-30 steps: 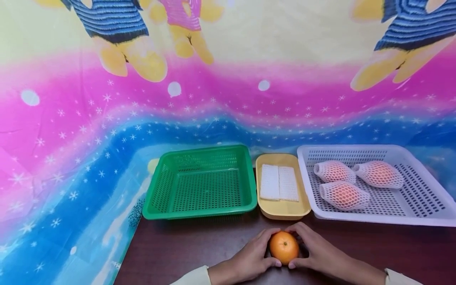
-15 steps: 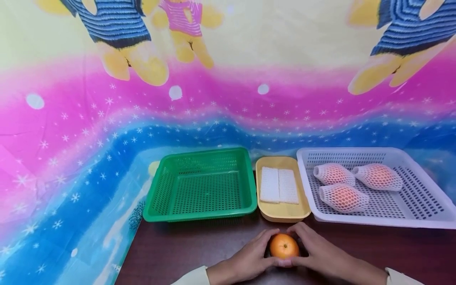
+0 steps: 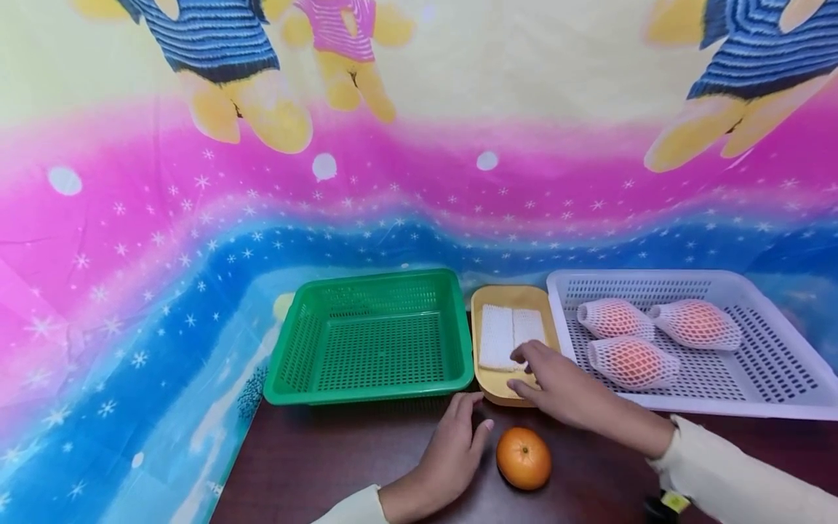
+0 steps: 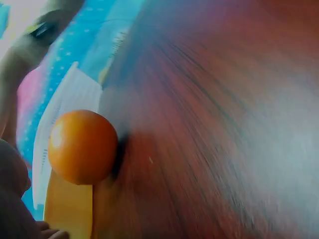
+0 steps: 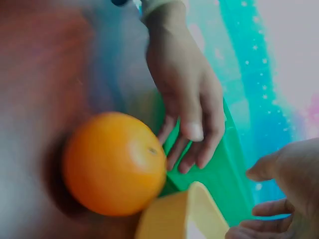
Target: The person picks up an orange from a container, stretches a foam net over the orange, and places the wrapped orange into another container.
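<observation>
An orange (image 3: 524,458) rests by itself on the dark table, and it shows large in the left wrist view (image 4: 83,147) and the right wrist view. To its left, my left hand (image 3: 452,451) hangs over the table with fingers loosely bent, holding nothing. My right hand (image 3: 563,382) reaches over the front of the yellow tray (image 3: 504,389), thumb and fingers apart, with nothing between them. Two white foam net sleeves (image 3: 497,338) lie flat in that tray; the right hand's fingertips are near the right one and partly cover it. Whether they touch it I cannot tell.
A green basket (image 3: 366,399) stands left of the tray. On the right, a white basket (image 3: 753,364) holds three net-wrapped fruits (image 3: 633,362). A printed cloth (image 3: 419,182) hangs behind them. The brown table (image 3: 353,458) lies in front.
Both hands have let go of the orange, which stays on the table. My right hand has moved forward over the yellow tray; the left has drawn slightly left and forward.
</observation>
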Available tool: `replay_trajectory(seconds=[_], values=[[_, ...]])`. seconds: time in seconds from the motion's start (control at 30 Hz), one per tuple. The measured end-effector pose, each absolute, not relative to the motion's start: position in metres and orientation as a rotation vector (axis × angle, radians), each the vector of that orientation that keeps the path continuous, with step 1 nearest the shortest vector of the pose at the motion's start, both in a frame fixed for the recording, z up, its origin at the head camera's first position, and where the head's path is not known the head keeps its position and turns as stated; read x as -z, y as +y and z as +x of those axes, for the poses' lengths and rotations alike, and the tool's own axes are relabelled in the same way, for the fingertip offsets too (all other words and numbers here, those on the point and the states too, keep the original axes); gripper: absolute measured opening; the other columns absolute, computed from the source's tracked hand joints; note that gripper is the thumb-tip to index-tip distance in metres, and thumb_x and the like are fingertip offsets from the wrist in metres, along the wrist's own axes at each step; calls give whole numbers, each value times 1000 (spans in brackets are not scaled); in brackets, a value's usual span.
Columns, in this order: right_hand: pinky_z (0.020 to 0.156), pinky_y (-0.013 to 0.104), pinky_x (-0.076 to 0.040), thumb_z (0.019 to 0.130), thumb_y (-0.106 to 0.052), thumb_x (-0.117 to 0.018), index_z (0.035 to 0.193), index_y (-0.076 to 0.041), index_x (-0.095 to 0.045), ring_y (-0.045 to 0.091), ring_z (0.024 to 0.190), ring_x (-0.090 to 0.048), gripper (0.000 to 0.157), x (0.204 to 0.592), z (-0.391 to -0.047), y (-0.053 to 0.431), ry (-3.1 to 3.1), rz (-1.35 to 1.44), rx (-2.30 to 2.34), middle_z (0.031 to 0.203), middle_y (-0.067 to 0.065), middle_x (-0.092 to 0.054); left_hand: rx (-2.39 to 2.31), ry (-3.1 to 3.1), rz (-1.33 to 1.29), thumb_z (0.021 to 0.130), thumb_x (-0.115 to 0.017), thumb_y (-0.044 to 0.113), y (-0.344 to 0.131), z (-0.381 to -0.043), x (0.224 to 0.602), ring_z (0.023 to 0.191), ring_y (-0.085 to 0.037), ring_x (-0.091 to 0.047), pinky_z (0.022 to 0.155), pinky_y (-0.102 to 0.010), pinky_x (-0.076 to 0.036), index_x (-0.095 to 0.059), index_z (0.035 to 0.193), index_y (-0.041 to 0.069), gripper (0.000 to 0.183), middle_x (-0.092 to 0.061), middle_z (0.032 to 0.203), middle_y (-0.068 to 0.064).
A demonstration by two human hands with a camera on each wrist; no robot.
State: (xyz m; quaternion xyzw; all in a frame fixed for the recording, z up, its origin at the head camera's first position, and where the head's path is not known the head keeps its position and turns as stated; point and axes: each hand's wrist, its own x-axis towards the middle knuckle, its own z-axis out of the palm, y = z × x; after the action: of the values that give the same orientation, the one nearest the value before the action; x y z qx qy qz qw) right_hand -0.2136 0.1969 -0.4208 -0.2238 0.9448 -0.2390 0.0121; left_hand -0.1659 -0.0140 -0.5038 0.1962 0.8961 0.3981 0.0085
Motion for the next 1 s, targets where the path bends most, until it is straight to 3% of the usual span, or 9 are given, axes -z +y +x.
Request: replay_trajectory(seconds=[0.13, 0.23, 0.43, 0.53, 0.63, 0.7, 0.87, 1.0], values=[[77, 43, -57, 96, -21, -72, 113, 0, -63, 27, 91, -67, 29, 418, -245, 187, 3018, -717, 648, 105, 15, -66, -928, 3184, 963, 100, -67, 17, -11, -166, 508, 122, -17, -60, 101, -32, -54, -57, 136, 5, 39, -58, 133, -5], [82, 47, -56, 97, -22, -69, 116, 5, -62, 31, 94, -66, 34, 421, -269, 182, 3000, -619, 584, 108, 19, -66, -880, 3302, 1072, 97, -71, 14, -9, -168, 511, 119, -17, -61, 98, -30, -55, -60, 132, 4, 38, -60, 130, -5], [88, 54, -54, 101, -26, -65, 125, 17, -54, 40, 99, -65, 50, 432, -306, 175, 2897, -416, 420, 120, 34, -60, -1023, 3146, 956, 103, -62, 23, -7, -165, 511, 114, -14, -63, 96, -30, -55, -61, 132, 7, 33, -62, 125, -2], [87, 52, -55, 100, -24, -64, 112, 16, -62, 40, 96, -66, 41, 441, -321, 174, 2868, -356, 419, 126, 36, -58, -1079, 2952, 854, 106, -53, 41, -8, -158, 510, 120, -13, -61, 100, -32, -54, -55, 140, 8, 47, -60, 131, -1], [78, 45, -52, 98, -21, -67, 81, 2, -62, 31, 82, -62, 30, 451, -333, 173, 2843, -286, 499, 112, 29, -61, -1074, 2777, 795, 104, -50, 56, -9, -150, 510, 128, -13, -57, 104, -34, -52, -47, 149, 8, 66, -54, 141, -1], [70, 39, -46, 95, -19, -69, 67, -7, -50, 25, 72, -53, 37, 457, -338, 174, 2827, -231, 576, 95, 20, -58, -1056, 2703, 796, 100, -52, 61, -8, -146, 511, 130, -12, -55, 105, -33, -52, -42, 152, 9, 74, -50, 146, 0], [58, 31, -35, 90, -7, -68, 62, -13, -38, 18, 60, -37, 42, 469, -347, 170, 2797, -105, 738, 70, 6, -40, -1033, 2675, 912, 95, -68, 53, -5, -142, 515, 131, -11, -53, 106, -28, -50, -39, 152, 5, 80, -47, 148, -3], [51, 28, -34, 87, -1, -60, 60, -15, -39, 16, 53, -37, 37, 472, -350, 163, 2756, -21, 821, 57, 0, -38, -1036, 2678, 959, 93, -75, 45, -5, -142, 518, 131, -10, -54, 106, -26, -49, -39, 151, 3, 80, -49, 146, -4]])
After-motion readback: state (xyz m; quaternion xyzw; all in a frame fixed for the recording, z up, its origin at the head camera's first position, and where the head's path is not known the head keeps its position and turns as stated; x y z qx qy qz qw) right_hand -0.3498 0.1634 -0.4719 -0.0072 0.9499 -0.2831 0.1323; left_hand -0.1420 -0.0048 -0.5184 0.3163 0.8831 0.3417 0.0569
